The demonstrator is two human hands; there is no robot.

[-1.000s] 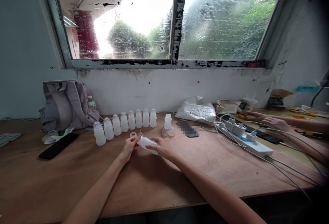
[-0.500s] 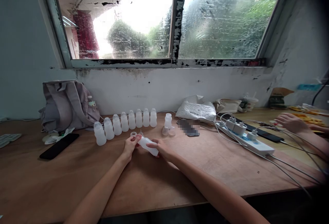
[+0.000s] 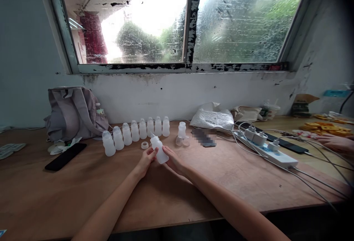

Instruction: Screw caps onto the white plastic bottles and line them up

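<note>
A frosted white baby bottle (image 3: 160, 155) is held between both hands, tilted with its top to the upper left. My left hand (image 3: 146, 161) closes on its left side near the neck, thumb on the front. My right hand (image 3: 174, 160) grips it from the right. A clear, pointed piece, perhaps a nipple, shows at the bottle's top. Just left of the bottle top, a translucent ring (image 3: 144, 145) lies on the table. Several capped baby bottles (image 3: 127, 135) stand in a row behind. Another bottle (image 3: 181, 128) stands apart to the right, with clear dome-shaped parts (image 3: 182, 141) before it.
On the left are a grey backpack (image 3: 73, 114) and a black phone (image 3: 65, 157). To the right lie a silvery plastic bag (image 3: 212, 117), a blurred-out dark object (image 3: 204, 138), and a power strip (image 3: 272, 154) with trailing cables. Another person's hand (image 3: 336, 142) is at the far right.
The bottle has turned more upright in my hands. My left hand has moved away from the ring and down onto the bottle. The other person's hand has shifted right.
</note>
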